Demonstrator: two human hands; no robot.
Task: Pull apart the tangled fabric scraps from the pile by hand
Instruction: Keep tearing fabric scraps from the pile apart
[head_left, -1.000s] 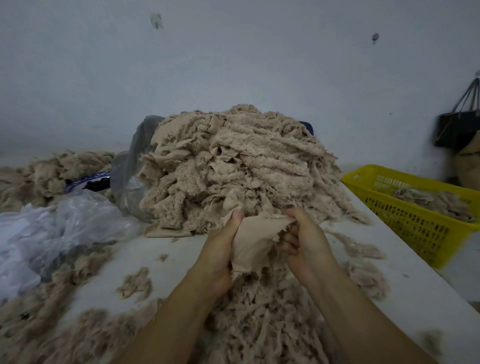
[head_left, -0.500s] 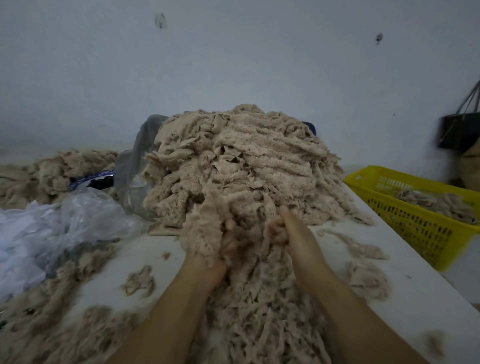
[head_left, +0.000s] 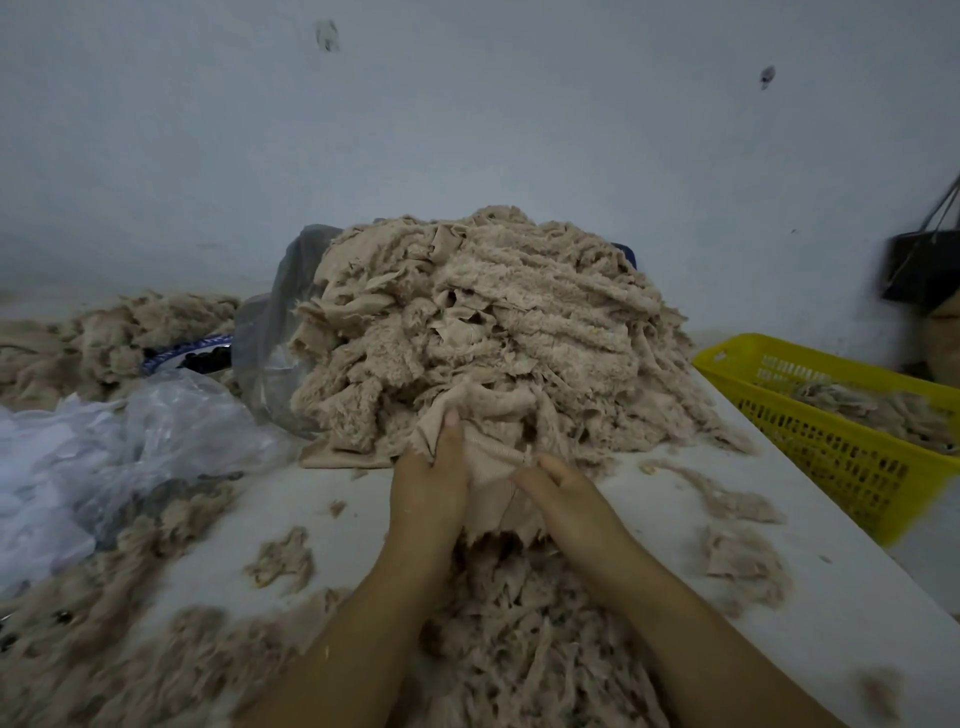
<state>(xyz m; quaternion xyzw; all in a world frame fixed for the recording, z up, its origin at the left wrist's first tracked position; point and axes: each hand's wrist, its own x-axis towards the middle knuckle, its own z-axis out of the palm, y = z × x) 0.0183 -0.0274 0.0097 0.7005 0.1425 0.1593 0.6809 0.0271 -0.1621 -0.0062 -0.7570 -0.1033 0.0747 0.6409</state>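
Beige fabric scrap (head_left: 491, 470), smooth-faced and frayed along its lower edge, was held at the near foot of the pile (head_left: 498, 332) of tangled fleecy scraps, its upper end running into that pile; the left hand (head_left: 426, 486) gripped its left side, thumb laid over the cloth and the other fingers hidden beneath it; the right hand (head_left: 563, 493) pinched its right edge, fingers curled under and out of sight; the two hands lay close together with the scrap between them. Shredded scraps (head_left: 519, 654) lay heaped below the wrists on a white table (head_left: 841, 613) strewn with smaller tufts; clear plastic bags (head_left: 171, 431) lay crumpled to the left, one against the pile's left flank; a yellow basket (head_left: 852, 457) holding more scraps stood beside the table's right edge; a dark bag (head_left: 919, 270) hung against the pale wall (head_left: 467, 130).
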